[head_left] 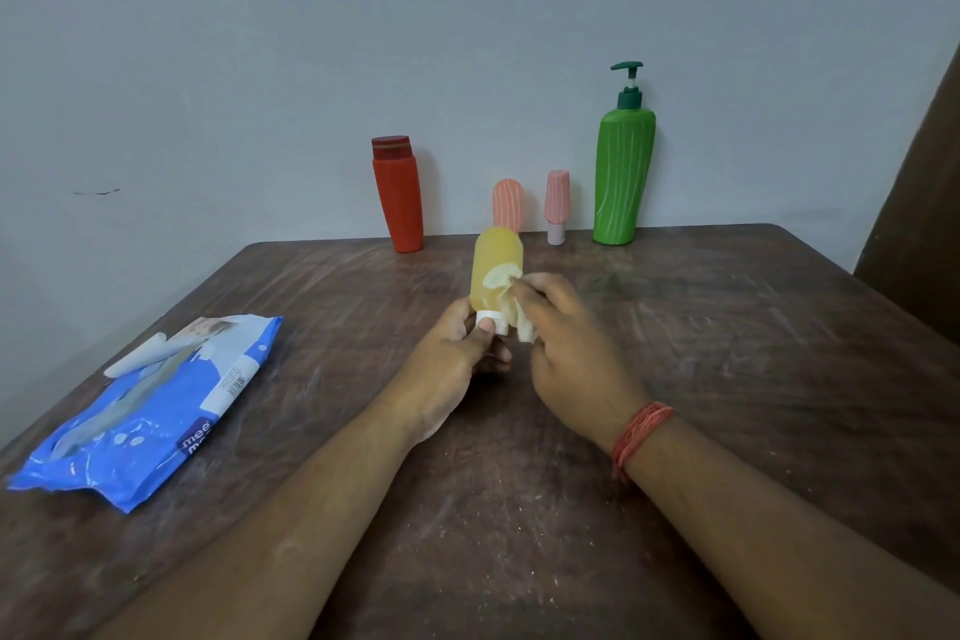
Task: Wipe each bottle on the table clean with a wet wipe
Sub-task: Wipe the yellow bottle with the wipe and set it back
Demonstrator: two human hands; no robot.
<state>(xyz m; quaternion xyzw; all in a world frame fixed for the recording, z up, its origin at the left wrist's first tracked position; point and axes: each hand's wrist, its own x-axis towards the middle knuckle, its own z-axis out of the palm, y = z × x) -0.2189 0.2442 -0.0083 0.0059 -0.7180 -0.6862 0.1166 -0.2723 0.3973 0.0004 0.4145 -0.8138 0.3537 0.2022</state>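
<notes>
Yellow bottle (494,270) sits at the middle of the head view, cap end toward me, lifted off the wooden table (727,327). My left hand (457,353) grips it at the white cap (491,320), thumb curled over the cap's edge. My right hand (566,348) pinches the wet wipe (506,294) and presses it against the bottle's side at about three o'clock of the body.

At twelve o'clock along the far table edge stand the red bottle (399,195), the orange striped bottle (509,203) partly hidden behind the yellow one, the small pink bottle (557,205) and the green pump bottle (623,172). The blue wipes pack (150,405) lies at nine o'clock.

I judge this as mid-wipe on one bottle. Next I probably need to turn it in my left fingers so the wipe reaches the unseen far side, then set it down upright and take another.
</notes>
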